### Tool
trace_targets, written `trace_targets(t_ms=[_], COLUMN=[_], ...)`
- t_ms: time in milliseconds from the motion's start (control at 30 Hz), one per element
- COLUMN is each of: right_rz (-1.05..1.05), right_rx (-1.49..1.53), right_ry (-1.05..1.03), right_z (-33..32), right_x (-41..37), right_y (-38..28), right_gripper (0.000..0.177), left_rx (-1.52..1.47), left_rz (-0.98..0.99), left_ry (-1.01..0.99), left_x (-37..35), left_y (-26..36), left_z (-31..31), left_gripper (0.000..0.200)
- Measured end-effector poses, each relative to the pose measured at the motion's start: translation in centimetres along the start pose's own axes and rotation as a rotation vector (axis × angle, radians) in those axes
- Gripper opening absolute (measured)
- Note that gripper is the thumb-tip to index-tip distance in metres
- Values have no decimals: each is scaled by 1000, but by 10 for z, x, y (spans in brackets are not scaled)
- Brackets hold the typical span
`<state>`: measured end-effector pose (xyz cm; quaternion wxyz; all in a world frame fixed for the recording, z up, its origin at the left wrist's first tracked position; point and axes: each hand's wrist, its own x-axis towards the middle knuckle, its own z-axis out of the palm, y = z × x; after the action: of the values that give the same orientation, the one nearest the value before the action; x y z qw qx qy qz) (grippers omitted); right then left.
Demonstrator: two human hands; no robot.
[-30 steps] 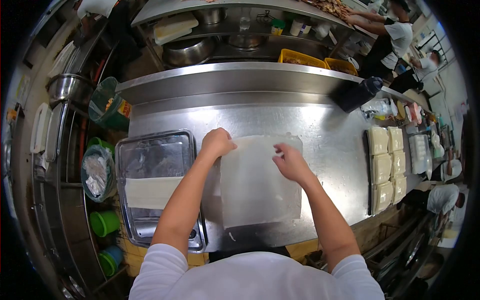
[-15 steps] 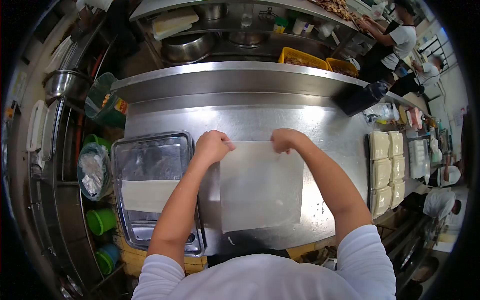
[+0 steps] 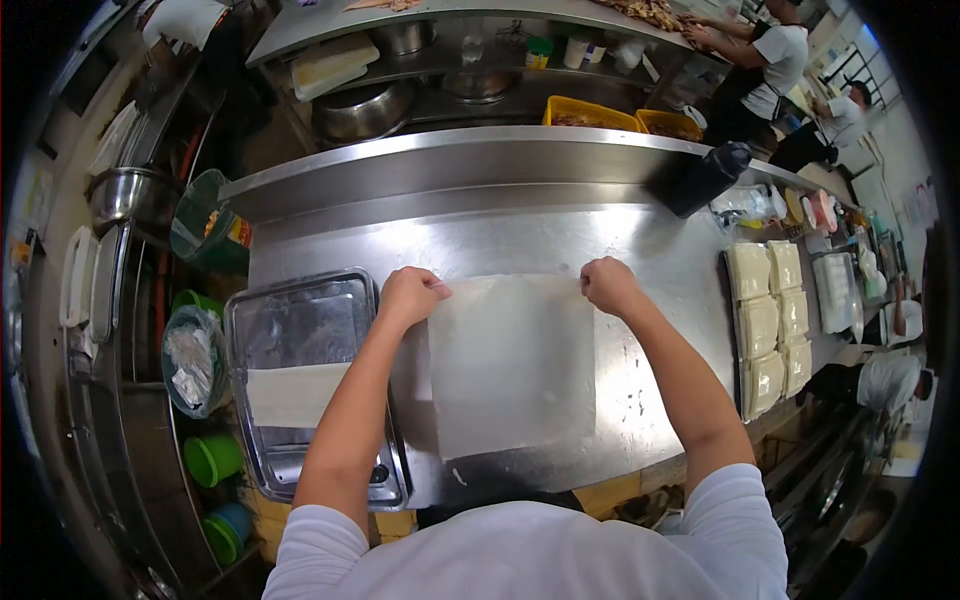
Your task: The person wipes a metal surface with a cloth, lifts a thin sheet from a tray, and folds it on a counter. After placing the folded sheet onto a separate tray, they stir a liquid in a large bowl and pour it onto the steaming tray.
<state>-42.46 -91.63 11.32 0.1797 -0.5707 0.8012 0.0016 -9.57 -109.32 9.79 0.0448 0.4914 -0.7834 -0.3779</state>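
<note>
A thin, whitish, nearly square sheet (image 3: 512, 370) lies over the steel counter (image 3: 640, 410) in front of me. My left hand (image 3: 410, 296) pinches its upper left corner. At the upper right corner, my right hand (image 3: 608, 285) has its fingers closed on the sheet's edge. Left of the sheet, partly behind my left forearm, a metal tray (image 3: 300, 325) holds a folded pale strip (image 3: 295, 395).
Packed pale blocks (image 3: 765, 325) fill a dark tray at the right. A black bottle (image 3: 708, 180) lies by the raised back ledge (image 3: 450, 160). Bins (image 3: 195, 360) stand at the left. Yellow crates (image 3: 595, 115) and a person (image 3: 780, 60) are beyond the ledge.
My right hand has moved right, out to the sheet's upper right corner, and the top edge is now spread wider. The view has shifted slightly.
</note>
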Motion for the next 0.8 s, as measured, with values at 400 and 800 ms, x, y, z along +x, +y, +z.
trace_targets(t_ms=[400, 800], right_rz=[38, -126], right_rx=[265, 177], right_ry=[206, 193], right_z=[53, 106], right_x=[-151, -150], right_y=[3, -72], right_gripper=[22, 71], left_rx=[188, 103], left_rz=[382, 401], left_ry=[163, 196], left_x=[-147, -196], left_y=[-31, -36], left_z=[24, 38], left_gripper=[9, 13])
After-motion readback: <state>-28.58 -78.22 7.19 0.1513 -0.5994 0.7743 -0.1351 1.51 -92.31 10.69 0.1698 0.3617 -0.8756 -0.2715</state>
